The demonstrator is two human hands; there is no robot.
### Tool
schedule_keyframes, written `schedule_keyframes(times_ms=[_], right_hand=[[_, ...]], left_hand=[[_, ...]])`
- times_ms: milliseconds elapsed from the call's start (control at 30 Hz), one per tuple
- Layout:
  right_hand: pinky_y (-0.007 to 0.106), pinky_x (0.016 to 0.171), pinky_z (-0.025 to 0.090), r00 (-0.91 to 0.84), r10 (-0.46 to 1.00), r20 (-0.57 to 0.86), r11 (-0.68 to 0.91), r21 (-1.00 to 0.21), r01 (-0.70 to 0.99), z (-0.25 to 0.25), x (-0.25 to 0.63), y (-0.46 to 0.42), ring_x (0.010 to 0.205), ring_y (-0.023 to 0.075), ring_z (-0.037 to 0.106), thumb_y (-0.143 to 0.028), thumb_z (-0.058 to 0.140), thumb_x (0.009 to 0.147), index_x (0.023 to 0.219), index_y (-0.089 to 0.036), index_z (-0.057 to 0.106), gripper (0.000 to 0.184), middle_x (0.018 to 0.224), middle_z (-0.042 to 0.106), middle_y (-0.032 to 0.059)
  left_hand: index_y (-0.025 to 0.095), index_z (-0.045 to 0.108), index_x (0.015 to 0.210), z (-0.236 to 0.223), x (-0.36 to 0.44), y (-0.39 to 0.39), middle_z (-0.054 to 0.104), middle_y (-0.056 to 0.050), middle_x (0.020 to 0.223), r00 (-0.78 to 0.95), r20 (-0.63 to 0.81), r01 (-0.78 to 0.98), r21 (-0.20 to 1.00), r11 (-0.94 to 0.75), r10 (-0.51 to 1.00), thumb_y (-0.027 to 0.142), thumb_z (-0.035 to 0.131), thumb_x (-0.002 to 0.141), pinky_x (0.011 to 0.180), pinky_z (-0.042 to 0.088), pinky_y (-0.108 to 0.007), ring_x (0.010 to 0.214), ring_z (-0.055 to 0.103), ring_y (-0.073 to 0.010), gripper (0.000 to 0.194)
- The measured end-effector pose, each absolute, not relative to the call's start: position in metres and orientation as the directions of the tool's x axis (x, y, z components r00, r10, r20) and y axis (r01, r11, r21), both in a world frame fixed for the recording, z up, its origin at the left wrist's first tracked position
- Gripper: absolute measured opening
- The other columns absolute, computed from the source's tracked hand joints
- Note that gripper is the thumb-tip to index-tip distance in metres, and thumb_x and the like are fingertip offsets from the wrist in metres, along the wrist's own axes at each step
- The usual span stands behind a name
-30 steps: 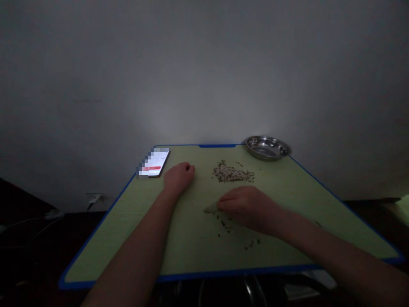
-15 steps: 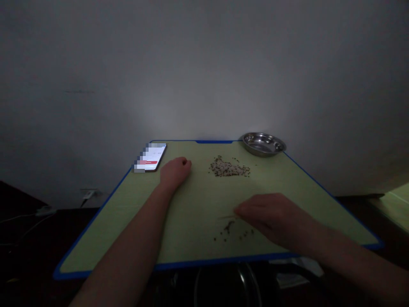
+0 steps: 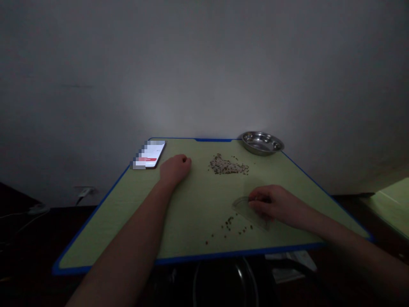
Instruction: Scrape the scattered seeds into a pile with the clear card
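Observation:
My left hand [image 3: 175, 168] rests on the table, curled into a fist, between the phone and a heap of small pale and dark seeds or beans [image 3: 227, 165]. I see nothing in it, though its palm side is hidden. Over the near right part of the table, my right hand [image 3: 271, 204] pinches a clear, curved plastic piece [image 3: 243, 209], whose exact kind I cannot make out. Its rounded edge shows left of the fingers. Below and left of it lie several scattered dark seeds or beans [image 3: 228, 222].
A shiny metal bowl [image 3: 262, 143] stands at the far right corner of the blue-edged table [image 3: 198, 204]. A lit phone [image 3: 152, 154] lies at the far left edge. Behind rises a grey wall [image 3: 204, 72]. A plug [image 3: 84, 192] is in the wall at left.
My right hand has moved slightly away from me and turned, and the clear plastic piece in it now shows. The near dark bits are more spread out. My left hand stays put.

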State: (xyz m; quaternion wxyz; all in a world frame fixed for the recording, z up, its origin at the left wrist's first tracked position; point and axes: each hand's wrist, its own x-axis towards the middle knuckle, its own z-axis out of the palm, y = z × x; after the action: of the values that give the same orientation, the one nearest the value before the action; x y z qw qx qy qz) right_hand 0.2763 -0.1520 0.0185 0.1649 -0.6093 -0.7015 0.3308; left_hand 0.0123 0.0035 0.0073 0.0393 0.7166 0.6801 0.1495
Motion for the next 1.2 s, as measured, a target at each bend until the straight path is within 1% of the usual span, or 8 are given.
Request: schedule_keyframes(times_ms=[200,400,600,700,833,1000,1100,1200], right_hand=[[0.025,0.055,0.041,-0.292,0.952,-0.089,0.174,-0.628,0.758,0.022,0.244,-0.145,0.064,0.0146,0.06,-0.021,0.056,0.083,0.085,-0.017,0.071,0.015,0.075,0.07,0.003],[0.024,0.055,0.041,-0.349,0.934,-0.08,0.231,-0.61,0.758,0.028,0.231,-0.142,0.061,0.0134,0.059,-0.021,0.059,0.082,0.085,-0.018,0.072,0.014,0.073,0.071,0.0024],[0.022,0.053,0.042,-0.308,0.95,0.043,0.246,-0.71,0.66,0.047,0.208,-0.142,0.055,0.0114,0.06,-0.021,0.059,0.08,0.082,-0.018,0.064,0.007,0.064,0.068,0.0001],[0.022,0.052,0.04,-0.353,0.932,0.085,0.304,-0.715,0.63,0.044,0.179,-0.152,0.053,0.0113,0.058,-0.018,0.059,0.077,0.1,-0.02,0.063,0.023,0.063,0.067,-0.0017],[0.023,0.052,0.038,-0.385,0.913,0.137,0.373,-0.665,0.647,0.028,0.153,-0.161,0.053,0.0122,0.057,-0.019,0.053,0.08,0.101,-0.021,0.063,0.024,0.063,0.066,-0.0007],[0.025,0.051,0.037,-0.3,0.946,0.124,0.308,-0.638,0.705,0.017,0.164,-0.163,0.053,0.0132,0.055,-0.019,0.051,0.08,0.1,-0.021,0.061,0.022,0.063,0.065,0.0003],[0.024,0.05,0.035,-0.254,0.958,0.131,0.277,-0.644,0.713,0.015,0.181,-0.164,0.049,0.0122,0.053,-0.018,0.053,0.079,0.1,-0.02,0.06,0.022,0.057,0.062,-0.0022],[0.023,0.047,0.032,-0.201,0.972,0.119,0.227,-0.685,0.692,0.01,0.192,-0.165,0.045,0.0106,0.049,-0.016,0.054,0.078,0.097,-0.019,0.059,0.02,0.052,0.058,-0.0051]], left_hand=[[0.022,0.07,0.093,0.008,0.013,0.002,0.071,-0.01,0.097,0.04,0.157,0.964,0.254,-0.08,0.987,0.043,0.034,0.087,0.069,0.046,-0.034,0.087,0.064,-0.0258,0.042],[0.022,0.07,0.092,0.008,0.014,0.002,0.071,-0.01,0.098,0.037,0.165,0.965,0.249,-0.078,0.986,0.043,0.033,0.087,0.07,0.047,-0.034,0.088,0.064,-0.0258,0.043],[0.022,0.069,0.092,0.006,0.013,0.004,0.071,-0.01,0.098,0.035,0.165,0.965,0.249,-0.076,0.986,0.044,0.033,0.087,0.069,0.046,-0.033,0.087,0.064,-0.0248,0.043],[0.021,0.069,0.09,0.007,0.012,0.003,0.072,-0.011,0.097,0.036,0.166,0.967,0.241,-0.076,0.985,0.044,0.033,0.087,0.068,0.046,-0.033,0.086,0.064,-0.0255,0.043],[0.021,0.069,0.091,0.01,0.012,0.002,0.071,-0.011,0.097,0.034,0.155,0.969,0.235,-0.07,0.987,0.044,0.033,0.087,0.07,0.046,-0.033,0.088,0.064,-0.0255,0.043],[0.022,0.07,0.092,0.008,0.011,0.002,0.071,-0.011,0.097,0.033,0.154,0.967,0.246,-0.071,0.988,0.043,0.033,0.087,0.07,0.046,-0.034,0.088,0.064,-0.0263,0.042],[0.022,0.07,0.091,0.006,0.011,0.004,0.071,-0.011,0.097,0.037,0.167,0.965,0.25,-0.079,0.985,0.044,0.034,0.087,0.069,0.047,-0.035,0.088,0.064,-0.0271,0.042],[0.022,0.069,0.091,0.005,0.011,0.005,0.071,-0.01,0.098,0.041,0.174,0.964,0.251,-0.085,0.984,0.044,0.034,0.087,0.07,0.047,-0.034,0.088,0.064,-0.0266,0.042]])
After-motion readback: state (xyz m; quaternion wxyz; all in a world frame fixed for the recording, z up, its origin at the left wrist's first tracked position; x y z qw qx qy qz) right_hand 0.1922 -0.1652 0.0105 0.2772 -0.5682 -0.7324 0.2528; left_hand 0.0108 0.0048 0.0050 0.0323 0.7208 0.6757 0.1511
